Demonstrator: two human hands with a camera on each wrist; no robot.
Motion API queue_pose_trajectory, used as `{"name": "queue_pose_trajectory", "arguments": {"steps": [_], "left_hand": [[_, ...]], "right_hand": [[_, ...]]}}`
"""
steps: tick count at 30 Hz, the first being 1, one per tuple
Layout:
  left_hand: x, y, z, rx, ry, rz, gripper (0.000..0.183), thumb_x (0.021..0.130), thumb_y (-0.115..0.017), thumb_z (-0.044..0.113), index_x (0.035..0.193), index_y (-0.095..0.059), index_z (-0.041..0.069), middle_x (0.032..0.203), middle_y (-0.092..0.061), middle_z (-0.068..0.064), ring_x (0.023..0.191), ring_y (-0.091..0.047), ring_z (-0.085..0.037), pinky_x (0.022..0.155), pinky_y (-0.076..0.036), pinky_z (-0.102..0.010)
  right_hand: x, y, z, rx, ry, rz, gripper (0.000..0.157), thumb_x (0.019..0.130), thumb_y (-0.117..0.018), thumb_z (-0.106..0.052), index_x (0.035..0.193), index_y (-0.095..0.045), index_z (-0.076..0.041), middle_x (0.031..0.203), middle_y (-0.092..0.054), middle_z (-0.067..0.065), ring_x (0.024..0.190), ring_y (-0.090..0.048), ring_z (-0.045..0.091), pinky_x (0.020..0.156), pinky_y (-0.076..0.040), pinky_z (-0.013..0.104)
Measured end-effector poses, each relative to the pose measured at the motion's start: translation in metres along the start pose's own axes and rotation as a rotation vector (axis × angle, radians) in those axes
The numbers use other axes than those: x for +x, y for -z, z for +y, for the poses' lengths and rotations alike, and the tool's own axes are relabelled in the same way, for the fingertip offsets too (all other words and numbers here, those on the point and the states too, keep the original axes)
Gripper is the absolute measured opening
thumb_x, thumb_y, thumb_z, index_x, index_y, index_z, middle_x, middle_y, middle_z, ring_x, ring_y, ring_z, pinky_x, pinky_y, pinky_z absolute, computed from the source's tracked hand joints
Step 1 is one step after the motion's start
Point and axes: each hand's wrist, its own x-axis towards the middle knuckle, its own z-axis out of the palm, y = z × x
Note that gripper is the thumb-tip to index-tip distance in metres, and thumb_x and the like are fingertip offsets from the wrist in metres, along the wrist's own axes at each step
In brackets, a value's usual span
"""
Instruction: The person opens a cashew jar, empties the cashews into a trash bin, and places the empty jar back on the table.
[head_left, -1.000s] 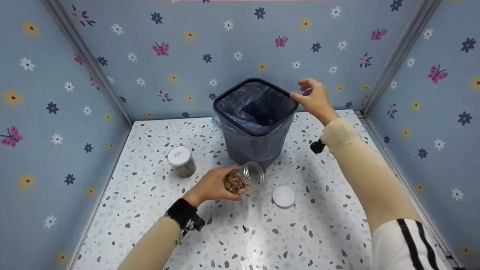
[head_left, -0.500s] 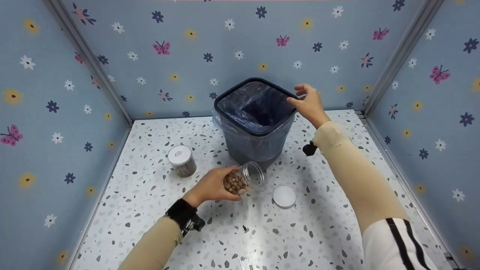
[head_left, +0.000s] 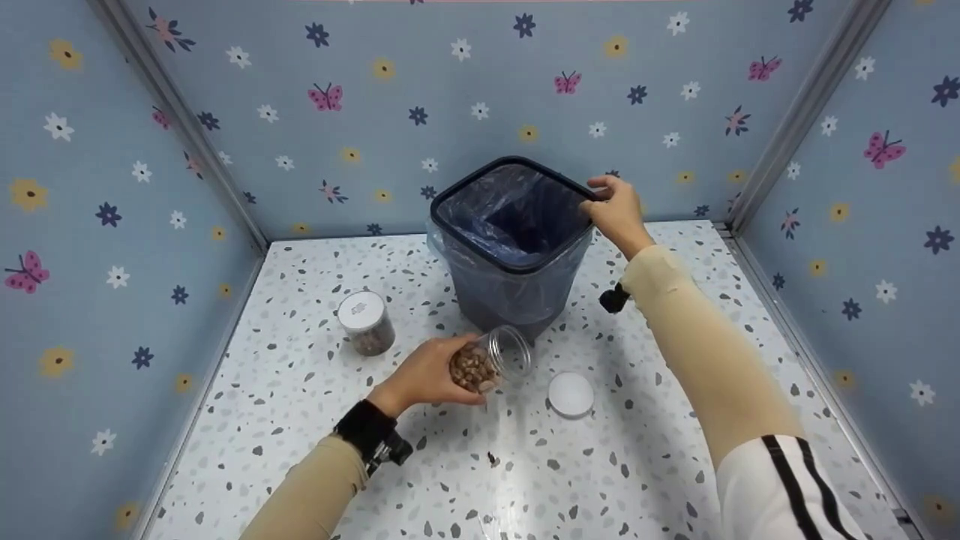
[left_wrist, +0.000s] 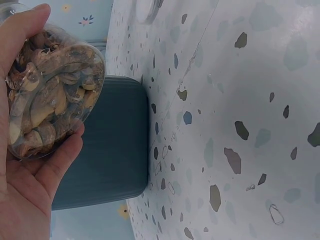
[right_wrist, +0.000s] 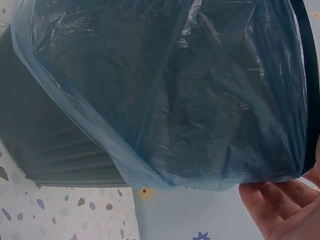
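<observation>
Curling its fingers (left_wrist: 65, 157) round a tilted clear plastic jar (head_left: 496, 360) of brown pieces (head_left: 471, 369), the left hand (head_left: 426, 371) holds it before a square, blue-lined grey bin (head_left: 514, 300); the right hand (head_left: 619, 212) pinches its black rim (right_wrist: 312, 85).

Left hand (head_left: 426, 373) curled in a grip, right hand (head_left: 619, 216) pinching farther forward

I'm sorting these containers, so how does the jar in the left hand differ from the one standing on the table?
The held jar is open; the standing jar wears a white lid. The held jar is tilted, while the standing jar is upright. The left hand grips the held jar; the standing jar rests on the table. Both are see-through and show brownish contents.
</observation>
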Motion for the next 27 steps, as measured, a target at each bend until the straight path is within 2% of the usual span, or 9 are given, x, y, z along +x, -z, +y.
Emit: {"name": "queue_pose_trajectory", "arguments": {"steps": [3, 6, 11, 15, 27], "left_hand": [[0.000, -0.001, 0.000, 0.005, 0.002, -0.003, 0.093, 0.070, -0.100, 0.046, 0.147, -0.064, 0.010, 0.128, -0.077, -0.005, 0.112, -0.073, -0.021, 0.100, -0.062, -0.042], [-0.001, -0.001, -0.001, 0.008, 0.008, -0.003, 0.092, 0.070, -0.100, 0.047, 0.147, -0.064, 0.011, 0.127, -0.077, -0.005, 0.112, -0.073, -0.021, 0.100, -0.062, -0.041], [-0.002, -0.001, -0.002, 0.003, 0.001, 0.002, 0.093, 0.070, -0.100, 0.049, 0.146, -0.064, 0.010, 0.125, -0.077, -0.004, 0.110, -0.073, -0.021, 0.098, -0.062, -0.042], [-0.002, 0.000, -0.002, -0.002, 0.001, 0.008, 0.095, 0.070, -0.100, 0.050, 0.147, -0.063, 0.008, 0.127, -0.077, -0.006, 0.111, -0.073, -0.022, 0.099, -0.063, -0.042], [-0.001, 0.005, 0.000, 0.007, 0.021, 0.005, 0.097, 0.069, -0.102, 0.047, 0.149, -0.063, 0.009, 0.132, -0.076, -0.008, 0.115, -0.073, -0.024, 0.103, -0.062, -0.044]], "right_hand": [[-0.001, -0.001, 0.000, -0.002, 0.001, 0.025, 0.052, 0.092, -0.061, -0.004, 0.145, -0.065, -0.003, 0.136, -0.072, 0.023, 0.110, -0.069, 0.026, 0.079, -0.052, 0.027], [-0.001, -0.003, 0.000, -0.010, 0.006, 0.057, 0.050, 0.091, -0.059, -0.003, 0.140, -0.069, -0.003, 0.131, -0.075, 0.022, 0.104, -0.068, 0.021, 0.074, -0.050, 0.024], [-0.001, -0.008, 0.002, 0.006, 0.017, 0.106, 0.045, 0.091, -0.058, -0.001, 0.134, -0.072, -0.002, 0.123, -0.077, 0.020, 0.096, -0.066, 0.016, 0.077, -0.051, 0.023], [-0.002, -0.011, 0.003, 0.008, 0.021, 0.133, 0.042, 0.092, -0.058, -0.002, 0.131, -0.074, -0.004, 0.121, -0.077, 0.019, 0.097, -0.066, 0.016, 0.081, -0.051, 0.024], [-0.003, -0.012, 0.003, 0.020, 0.018, 0.148, 0.041, 0.092, -0.057, -0.001, 0.129, -0.075, -0.004, 0.119, -0.078, 0.018, 0.097, -0.066, 0.017, 0.082, -0.051, 0.025]]}}
